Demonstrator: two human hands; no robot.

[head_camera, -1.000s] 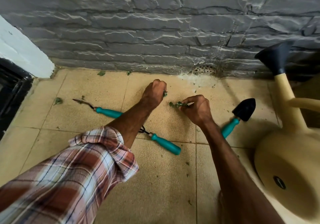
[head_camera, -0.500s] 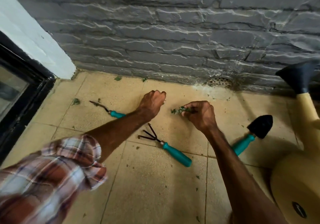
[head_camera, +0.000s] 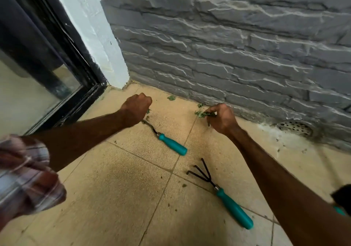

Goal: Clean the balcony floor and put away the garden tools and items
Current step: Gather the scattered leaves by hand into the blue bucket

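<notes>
Leaf scraps (head_camera: 203, 113) are pinched in the right grip (head_camera: 222, 118), low over the floor (head_camera: 114, 188) near the stone wall (head_camera: 228, 55). The left grip (head_camera: 135, 108) is closed in a fist, green bits (head_camera: 148, 111) apparently held inside, edge only visible. Teal-handled weeder (head_camera: 171, 146) and hand rake (head_camera: 221, 194) are seen lying on the floor, apart from each other.
</notes>
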